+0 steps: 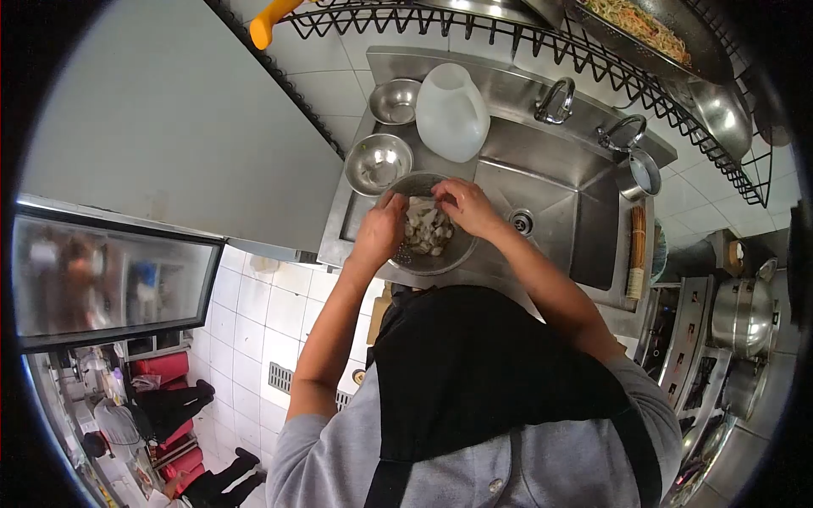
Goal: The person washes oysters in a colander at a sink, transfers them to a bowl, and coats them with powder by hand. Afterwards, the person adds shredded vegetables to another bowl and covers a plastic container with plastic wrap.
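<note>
A round metal colander (461, 250) stands at the left side of the sink unit, holding a heap of wet, greyish-white pieces (428, 227) that look like raw seafood; their exact kind is unclear. Over its left rim, my left hand (383, 227) has its fingers curled inward near the pieces. My right hand (466, 206) reaches in from the right, above the far part of the colander, with fingertips pinched together. Whatever either hand grips is too small or hidden to name. Behind my left hand lies a shallow metal bowl (378, 164) with small scraps in it.
A white plastic jug (451, 114) and another metal bowl (395, 102) stand behind. The sink basin (542, 199) has two faucets (555, 102) and a hanging metal pot (639, 175). A wire rack (508, 30) juts overhead. Two people are at the lower left.
</note>
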`<state>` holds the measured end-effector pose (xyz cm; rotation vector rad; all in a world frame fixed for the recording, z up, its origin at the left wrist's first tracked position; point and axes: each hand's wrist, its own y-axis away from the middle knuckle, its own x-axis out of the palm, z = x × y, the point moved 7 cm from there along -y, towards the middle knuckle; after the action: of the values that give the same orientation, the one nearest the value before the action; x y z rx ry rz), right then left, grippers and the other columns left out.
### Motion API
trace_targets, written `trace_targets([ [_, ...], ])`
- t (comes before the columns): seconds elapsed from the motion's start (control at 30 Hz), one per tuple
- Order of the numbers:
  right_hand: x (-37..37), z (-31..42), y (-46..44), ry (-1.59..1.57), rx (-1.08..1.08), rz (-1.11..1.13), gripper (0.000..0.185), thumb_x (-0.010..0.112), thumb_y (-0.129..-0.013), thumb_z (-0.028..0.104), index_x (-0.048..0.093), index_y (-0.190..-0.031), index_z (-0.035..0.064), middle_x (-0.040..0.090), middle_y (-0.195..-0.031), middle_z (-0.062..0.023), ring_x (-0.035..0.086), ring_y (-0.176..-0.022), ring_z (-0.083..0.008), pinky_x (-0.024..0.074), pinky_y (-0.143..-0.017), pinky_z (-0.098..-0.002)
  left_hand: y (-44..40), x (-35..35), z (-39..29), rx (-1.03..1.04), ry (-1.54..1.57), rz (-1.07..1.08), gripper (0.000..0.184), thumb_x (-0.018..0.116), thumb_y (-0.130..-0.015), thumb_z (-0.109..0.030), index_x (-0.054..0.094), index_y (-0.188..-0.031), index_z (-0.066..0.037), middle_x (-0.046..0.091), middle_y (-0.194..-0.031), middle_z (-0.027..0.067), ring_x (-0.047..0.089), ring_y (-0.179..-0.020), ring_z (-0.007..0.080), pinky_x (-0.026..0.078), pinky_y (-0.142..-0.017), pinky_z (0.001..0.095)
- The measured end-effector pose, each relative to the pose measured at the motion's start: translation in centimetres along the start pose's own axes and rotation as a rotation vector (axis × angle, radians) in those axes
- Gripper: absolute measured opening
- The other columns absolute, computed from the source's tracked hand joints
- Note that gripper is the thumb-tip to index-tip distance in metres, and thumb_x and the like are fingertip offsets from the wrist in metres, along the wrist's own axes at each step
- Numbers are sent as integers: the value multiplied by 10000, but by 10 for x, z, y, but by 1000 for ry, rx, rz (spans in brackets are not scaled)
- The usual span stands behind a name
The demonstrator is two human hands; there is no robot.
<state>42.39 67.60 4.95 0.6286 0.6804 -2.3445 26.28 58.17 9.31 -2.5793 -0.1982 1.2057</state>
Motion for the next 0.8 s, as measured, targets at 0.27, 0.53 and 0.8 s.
trace_targets([
  [0.27,56,-50,7,-241,195,227,319,645,-898,-6,597,-1210,36,697,-1107,-112,672,-1042,-237,538,-943,-376,-6,-7,19,-256,456,-27,71,555,-954,52,599,-1000,20,654,-958,68,668,-890,151,568,-761,316],
  [0.53,78,-55,6,-1128,601,234,175,650,-927,34,663,-1101,46,707,-1064,-60,674,-1014,-193,555,-879,-361,2,-12,53,-287,882,-84,127,521,-958,88,573,-1026,-5,639,-978,45,640,-933,127,561,-815,296],
  [0.8,7,17,3,37,-220,-97,134,724,-869,25,700,-1001,31,725,-1138,-116,668,-1136,-284,516,-991,-418,48,9,90,-425,533,5,128,582,-904,104,574,-992,12,633,-914,47,646,-879,132,558,-773,290],
])
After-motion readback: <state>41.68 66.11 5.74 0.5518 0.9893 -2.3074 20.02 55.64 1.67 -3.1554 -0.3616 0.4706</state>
